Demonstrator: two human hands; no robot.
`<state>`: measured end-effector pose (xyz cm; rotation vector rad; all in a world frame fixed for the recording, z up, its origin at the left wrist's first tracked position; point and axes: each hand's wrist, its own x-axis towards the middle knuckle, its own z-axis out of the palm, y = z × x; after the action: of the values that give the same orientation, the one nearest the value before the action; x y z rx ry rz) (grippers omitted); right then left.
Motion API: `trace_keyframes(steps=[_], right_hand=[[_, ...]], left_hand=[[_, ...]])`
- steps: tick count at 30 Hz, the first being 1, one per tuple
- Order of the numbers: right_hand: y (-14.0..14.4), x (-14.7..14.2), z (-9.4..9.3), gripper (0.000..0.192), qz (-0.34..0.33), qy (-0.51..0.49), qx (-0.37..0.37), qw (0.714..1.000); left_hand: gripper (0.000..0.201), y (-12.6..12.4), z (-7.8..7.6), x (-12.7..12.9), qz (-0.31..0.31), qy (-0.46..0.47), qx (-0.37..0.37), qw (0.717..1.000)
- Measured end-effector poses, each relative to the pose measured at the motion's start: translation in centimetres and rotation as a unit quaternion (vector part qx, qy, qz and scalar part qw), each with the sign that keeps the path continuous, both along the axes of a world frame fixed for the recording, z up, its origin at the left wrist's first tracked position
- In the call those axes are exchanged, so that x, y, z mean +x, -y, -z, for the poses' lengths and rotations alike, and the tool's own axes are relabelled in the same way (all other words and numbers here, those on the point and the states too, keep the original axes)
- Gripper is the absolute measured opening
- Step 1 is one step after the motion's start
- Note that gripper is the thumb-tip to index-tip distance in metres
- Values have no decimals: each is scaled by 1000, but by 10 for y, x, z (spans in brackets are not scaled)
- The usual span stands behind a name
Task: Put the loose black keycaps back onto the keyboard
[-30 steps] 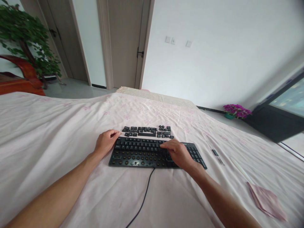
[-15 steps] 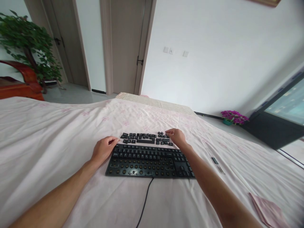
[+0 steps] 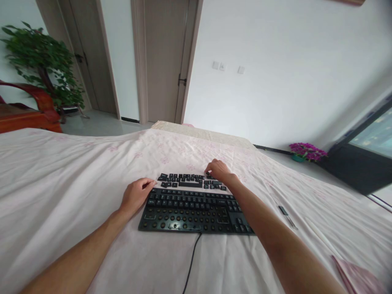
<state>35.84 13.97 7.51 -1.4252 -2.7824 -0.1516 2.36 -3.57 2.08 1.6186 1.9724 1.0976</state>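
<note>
potted plant [image 3: 45, 61], door [image 3: 162, 61], purple flowers [image 3: 307, 149]

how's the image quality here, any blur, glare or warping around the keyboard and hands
Head view: soft even daylight, no glare on the keyboard, only faint shadows under the left hand and right hand. Wide-lens warp bends the door frames and wall edges. The loose keycaps are too small to read; corners smear, as at the folded cloth.

Obstacles, centre: black corded keyboard [image 3: 190, 210] lay flat on the pale pink floral bedsheet [image 3: 61, 179]; loose black keycaps [image 3: 186, 180] were strewn just beyond its far edge, leaving only a narrow gap. Black cable [image 3: 191, 263] trailed toward the viewer. Left hand [image 3: 134, 196] blocked the keyboard's left corner; right hand [image 3: 218, 170] covered the keycaps' right end. Small dark tool [image 3: 284, 213] lay right. Open sheet: wide on the left, broad beyond the keycaps.
</note>
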Motion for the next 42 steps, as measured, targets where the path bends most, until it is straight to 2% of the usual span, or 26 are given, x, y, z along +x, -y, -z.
trace_keyframes(steps=[5, 9, 14, 16, 17, 18, 20, 21, 24, 27, 32, 36, 39, 42], right_hand=[[-1, -1, 1, 28, -19, 10, -11, 1000], [3, 0, -1, 26, -29, -23, -26, 999], [11, -5, -3, 22, -1, -115, -26, 993], [20, -10, -4, 24, 13, -192, -45, 980], [26, -14, -4, 27, 17, -262, -75, 962], [34, -17, -5, 29, 19, -353, -121, 927], [54, -23, -6, 30, 10, -544, -236, 805], [65, -26, -7, 30, 2, -602, -280, 748], [97, -33, -8, 35, -5, -684, -381, 622], [121, -38, -9, 36, -16, -717, -438, 542], [143, -41, -11, 40, -31, -732, -494, 468], [151, -42, -13, 38, -40, -741, -522, 422], [155, -43, -14, 37, -43, -743, -523, 415], [159, -42, -14, 37, -48, -739, -516, 431]], left_hand=[[33, 0, -2, 1, -4, -1, -5, 1000], [34, 0, -2, 1, -4, -4, -5, 1000], [35, 0, -2, 1, -4, -2, 0, 1000], [35, 0, -2, 1, -4, 0, 1, 1000], [36, 0, -2, 1, -4, 2, 0, 1000], [36, 0, -2, 1, -5, 2, -1, 1000], [37, 0, -1, 1, -3, 2, -2, 1000], [37, 0, -1, 1, -3, 2, -1, 1000], [37, 0, -2, 1, -5, -3, 0, 1000], [35, 0, -2, 1, -6, -6, -1, 1000], [35, 0, 0, 1, -7, -5, -4, 1000], [36, 0, 0, 0, -8, -9, -8, 1000], [35, -1, 0, 0, -7, -8, -9, 1000], [35, -1, 0, 1, -6, -11, -6, 1000]])
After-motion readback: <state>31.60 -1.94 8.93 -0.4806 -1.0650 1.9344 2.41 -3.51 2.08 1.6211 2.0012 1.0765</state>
